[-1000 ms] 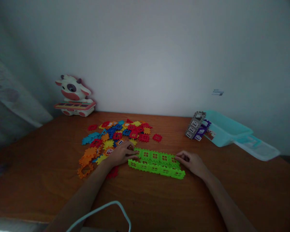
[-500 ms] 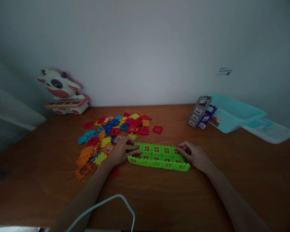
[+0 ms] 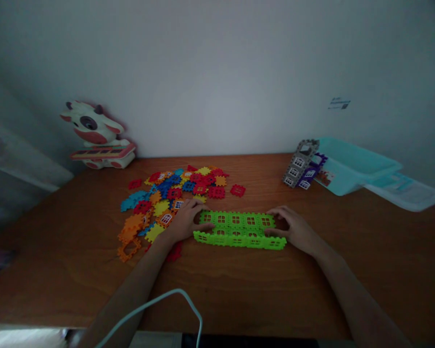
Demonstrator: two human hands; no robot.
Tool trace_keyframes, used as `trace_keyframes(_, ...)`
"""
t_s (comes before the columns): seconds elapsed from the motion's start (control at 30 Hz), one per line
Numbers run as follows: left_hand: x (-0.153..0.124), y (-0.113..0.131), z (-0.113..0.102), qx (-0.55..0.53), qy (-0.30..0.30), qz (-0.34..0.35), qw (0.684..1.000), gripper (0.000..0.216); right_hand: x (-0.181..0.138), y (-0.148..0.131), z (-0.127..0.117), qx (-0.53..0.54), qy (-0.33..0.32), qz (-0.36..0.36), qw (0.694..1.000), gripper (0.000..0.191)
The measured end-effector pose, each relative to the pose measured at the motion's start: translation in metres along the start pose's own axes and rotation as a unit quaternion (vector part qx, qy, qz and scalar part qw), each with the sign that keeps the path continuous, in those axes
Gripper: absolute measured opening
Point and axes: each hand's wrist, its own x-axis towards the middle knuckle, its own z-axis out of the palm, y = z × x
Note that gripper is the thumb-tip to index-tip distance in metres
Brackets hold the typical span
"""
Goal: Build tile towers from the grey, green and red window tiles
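A bright green assembly of interlocking window blocks (image 3: 239, 240) lies on the table in front of me, with a low front wall and a back panel of window openings. My left hand (image 3: 188, 221) grips its left end, fingers at the back edge and thumb inside behind the front wall. At the opposite end, my right hand (image 3: 293, 228) holds it in the same way, fingertips on the back panel's top corner and thumb inside. Beside and behind my left hand spreads a pile of loose red, blue, yellow and orange window blocks (image 3: 161, 209).
A grey block tower (image 3: 300, 162) and a purple one (image 3: 311, 171) lean against a turquoise bin (image 3: 358, 166) at the back right. A translucent lid (image 3: 409, 193) lies beside it. A cow toy keyboard (image 3: 101, 137) stands back left. A white cable (image 3: 159, 296) loops near the front.
My right thumb has moved inside the green assembly and its fingers have risen to the back corner. My left fingers have shifted to the back edge. The camera view has moved slightly.
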Motion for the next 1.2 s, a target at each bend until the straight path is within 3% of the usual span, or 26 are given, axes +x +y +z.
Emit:
trace_keyframes(0.3, 0.001, 0.016, -0.007, -0.132, -0.056, -0.063, 0.988, 0.050, -0.004, -0.009, 0.002, 0.080, -0.023, 0.064, 0.995, 0.054)
trace_keyframes(0.5, 0.003, 0.027, -0.011, -0.164, -0.090, -0.065, 0.980, 0.040, -0.005, -0.014, 0.003, 0.158, -0.037, 0.062, 0.985, 0.054)
trace_keyframes(0.6, 0.003, 0.027, -0.010, -0.199, -0.099, -0.069, 0.973, 0.036, -0.004, -0.015, 0.001, 0.127, -0.076, 0.057, 0.987, 0.047)
trace_keyframes(0.73, 0.002, 0.027, -0.010, -0.212, -0.157, -0.056, 0.963, 0.022, -0.003, -0.014, -0.003, 0.037, -0.104, 0.020, 0.994, 0.045)
trace_keyframes(0.83, 0.002, 0.027, -0.009, -0.216, -0.180, -0.035, 0.959, 0.026, -0.002, -0.014, -0.004, 0.029, -0.105, -0.010, 0.994, 0.049)
trace_keyframes(1.0, 0.004, 0.023, -0.005, -0.204, -0.135, 0.043, 0.969, 0.038, 0.000, -0.013, -0.004, 0.009, -0.105, -0.048, 0.993, 0.051)
trace_keyframes(1.2, 0.001, 0.017, -0.001, -0.195, -0.136, 0.066, 0.969, 0.034, -0.002, -0.011, -0.002, 0.013, -0.113, -0.069, 0.991, 0.054)
